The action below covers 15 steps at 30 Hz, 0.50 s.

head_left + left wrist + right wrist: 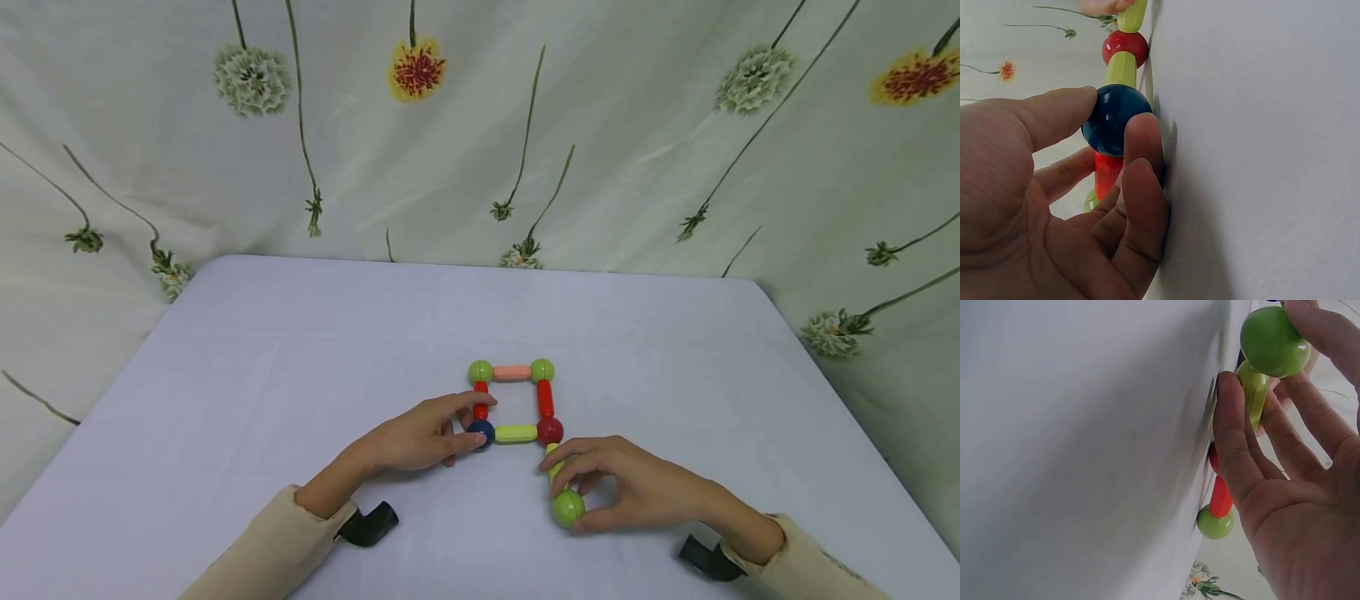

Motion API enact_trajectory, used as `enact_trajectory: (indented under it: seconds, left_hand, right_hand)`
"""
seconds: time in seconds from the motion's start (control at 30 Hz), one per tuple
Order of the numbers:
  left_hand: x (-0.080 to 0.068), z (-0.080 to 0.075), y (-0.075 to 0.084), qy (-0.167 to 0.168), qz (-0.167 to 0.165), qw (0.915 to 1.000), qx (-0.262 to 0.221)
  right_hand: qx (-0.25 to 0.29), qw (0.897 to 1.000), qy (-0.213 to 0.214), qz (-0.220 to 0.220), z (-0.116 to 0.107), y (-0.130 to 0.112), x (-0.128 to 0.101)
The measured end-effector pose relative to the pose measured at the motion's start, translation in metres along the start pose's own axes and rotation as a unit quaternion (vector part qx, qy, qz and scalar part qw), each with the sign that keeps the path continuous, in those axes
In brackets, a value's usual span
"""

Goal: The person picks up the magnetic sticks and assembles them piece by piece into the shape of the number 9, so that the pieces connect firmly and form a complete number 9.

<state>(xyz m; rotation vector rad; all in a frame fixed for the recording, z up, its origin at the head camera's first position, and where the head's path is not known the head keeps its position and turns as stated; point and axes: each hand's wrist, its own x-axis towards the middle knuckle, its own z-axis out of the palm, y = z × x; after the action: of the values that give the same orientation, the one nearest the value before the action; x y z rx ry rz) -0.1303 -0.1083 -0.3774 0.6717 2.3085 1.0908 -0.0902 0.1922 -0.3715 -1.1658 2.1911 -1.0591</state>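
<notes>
A square of magnetic rods and balls lies flat on the table [285,358]. It has two green balls [480,372] at the far corners, joined by a pink rod [512,372], and red rods [545,397] down both sides. My left hand [480,422] pinches the dark blue corner ball [1115,119] between thumb and a finger. A yellow-green rod [515,433] links it to the dark red ball [550,431]. My right hand [566,492] grips a green ball [1272,340] and the yellow-green rod [1254,390] that runs from it toward the dark red ball.
The pale table reaches a rounded far edge, with a flower-printed cloth [480,150] hanging behind and round its sides. Black wrist camera mounts [367,525] sit under both cream sleeves near the front edge.
</notes>
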Motion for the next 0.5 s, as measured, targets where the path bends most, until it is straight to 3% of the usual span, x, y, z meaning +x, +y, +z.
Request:
enact_trajectory:
  seconds: [0.5]
  left_hand:
    - [0.0002, -0.0003, -0.0004, 0.000, 0.005, 1.0000, -0.005]
  right_hand:
    - [0.017, 0.999, -0.003, 0.032, 0.0004, 0.0000, 0.0049]
